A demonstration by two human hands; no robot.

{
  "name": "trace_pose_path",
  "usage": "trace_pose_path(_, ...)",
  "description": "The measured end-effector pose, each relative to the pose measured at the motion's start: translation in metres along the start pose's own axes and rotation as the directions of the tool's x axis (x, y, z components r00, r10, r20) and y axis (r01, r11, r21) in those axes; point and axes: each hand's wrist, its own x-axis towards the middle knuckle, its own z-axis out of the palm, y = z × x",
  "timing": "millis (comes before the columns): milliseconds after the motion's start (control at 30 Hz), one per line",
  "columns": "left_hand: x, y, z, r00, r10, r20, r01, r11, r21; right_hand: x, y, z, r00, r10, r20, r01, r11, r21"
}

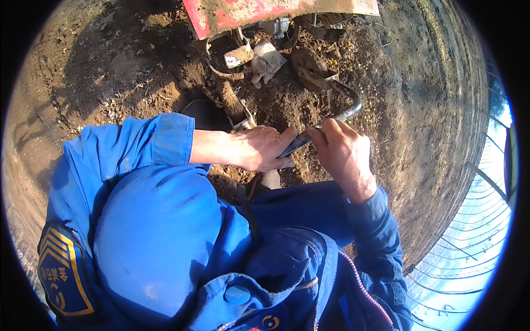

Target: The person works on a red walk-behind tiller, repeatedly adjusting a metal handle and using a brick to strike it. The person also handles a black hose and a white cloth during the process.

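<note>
A dark, bent tube runs between my hands, curving at its far end back toward soil-caked machine parts. My right hand is closed around its middle, thumb and fingers pressed together on it. At the tube's near end, my left hand grips it between thumb and fingers. Whether the far end is joined to the machine, I cannot tell. Just beyond my left hand lies a mud-covered metal piece. A dirty pale glove rests farther off, below a red panel smeared with mud.
Loose brown soil spreads all around. Beside the glove are a muddy bracket and a curved strip. My blue-clad knee is raised close by at the left. Curved ribs and clear sheeting stand at the right.
</note>
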Motion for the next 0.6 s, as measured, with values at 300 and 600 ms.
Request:
trace_pose_path(300, -0.001, 0.001, -0.002, 0.994, -0.104, -0.015, 0.102, 0.99, -0.102, 0.004, 0.001, 0.009, 0.982, -0.151, -0.11, 0.161, 0.983, 0.092)
trace_pose_path(600, -0.005, 0.003, -0.011, 0.996, -0.086, 0.017, 0.087, 0.99, -0.107, 0.015, 0.01, -0.007, 0.955, -0.277, -0.103, 0.29, 0.945, 0.148)
